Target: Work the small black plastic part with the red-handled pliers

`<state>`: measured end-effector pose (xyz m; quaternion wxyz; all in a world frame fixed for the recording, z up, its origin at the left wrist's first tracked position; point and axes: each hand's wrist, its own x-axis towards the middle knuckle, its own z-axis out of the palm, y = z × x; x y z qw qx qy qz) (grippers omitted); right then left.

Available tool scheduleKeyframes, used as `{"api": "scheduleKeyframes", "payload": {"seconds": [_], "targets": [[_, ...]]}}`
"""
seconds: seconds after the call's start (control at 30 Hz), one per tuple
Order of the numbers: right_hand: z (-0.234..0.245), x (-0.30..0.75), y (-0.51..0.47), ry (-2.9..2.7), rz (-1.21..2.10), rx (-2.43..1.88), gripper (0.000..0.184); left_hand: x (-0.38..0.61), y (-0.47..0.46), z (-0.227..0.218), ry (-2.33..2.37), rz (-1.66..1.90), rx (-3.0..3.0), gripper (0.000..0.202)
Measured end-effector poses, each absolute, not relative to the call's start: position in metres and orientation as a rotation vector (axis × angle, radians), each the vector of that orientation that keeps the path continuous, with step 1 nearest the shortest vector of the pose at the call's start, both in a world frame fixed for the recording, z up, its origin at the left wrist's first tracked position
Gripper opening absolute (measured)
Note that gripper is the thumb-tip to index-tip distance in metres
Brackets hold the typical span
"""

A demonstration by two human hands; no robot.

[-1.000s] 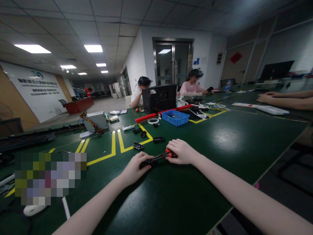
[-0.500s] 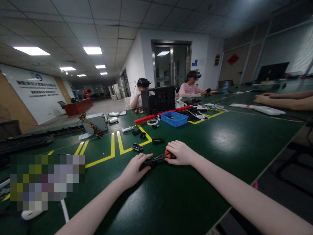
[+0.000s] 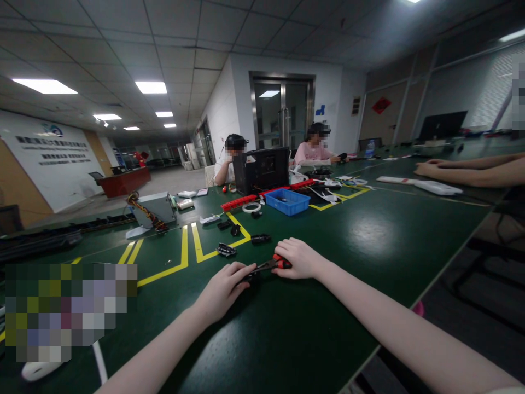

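Observation:
My right hand [image 3: 298, 259] is closed round the red-and-black handles of a pair of pliers [image 3: 266, 266]. The pliers' jaws point left, at a small black part [image 3: 253, 276] in my left hand [image 3: 223, 289]. My left fingers wrap over that part and hide most of it, so its kind does not show. Just beyond my hands lie a dark cylindrical piece [image 3: 261, 239] and a black-and-silver piece [image 3: 226, 250] on the green table [image 3: 328, 323].
A blue bin [image 3: 287, 203] stands behind my hands, near a white ring [image 3: 251, 208] and a black computer case [image 3: 266, 169]. A metal box with wires [image 3: 153, 210] is at the left. A white power strip [image 3: 420, 185] lies right, near another person's hands [image 3: 435, 167].
The view has shifted slightly, so the scene sits a little further left. My left fingers now lie further over the black part, near the pliers' jaws. The right hand keeps its grip.

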<state>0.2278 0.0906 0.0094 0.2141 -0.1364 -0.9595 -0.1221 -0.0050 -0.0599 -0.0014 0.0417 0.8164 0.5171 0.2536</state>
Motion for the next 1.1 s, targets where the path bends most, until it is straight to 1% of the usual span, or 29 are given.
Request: {"api": "scheduleKeyframes", "payload": {"seconds": [0.1, 0.27, 0.47, 0.67, 1.1], "targets": [[0.0104, 0.2281, 0.0898, -2.669, -0.351, -0.399, 0.034, -0.0035, -0.0609, -0.0003, 1.568, 0.762, 2.529, 0.045], [0.0124, 0.2284, 0.0874, -2.674, -0.391, -0.446, 0.026, -0.0018, -0.0623, 0.0013, 1.570, 0.754, 2.534, 0.044], [0.0164, 0.2300, 0.0843, -2.726, -0.308, -0.483, 0.023, -0.0007, -0.0630, 0.0005, 1.557, 0.744, 2.569, 0.045], [0.0183, 0.2309, 0.0824, -2.743, -0.246, -0.475, 0.023, -0.0013, -0.0629, -0.0015, 1.562, 0.776, 2.614, 0.043], [0.0175, 0.2295, 0.0816, -2.756, -0.287, -0.478, 0.026, 0.0030, -0.0621, -0.0043, 1.523, 0.809, 2.470, 0.045]]}}
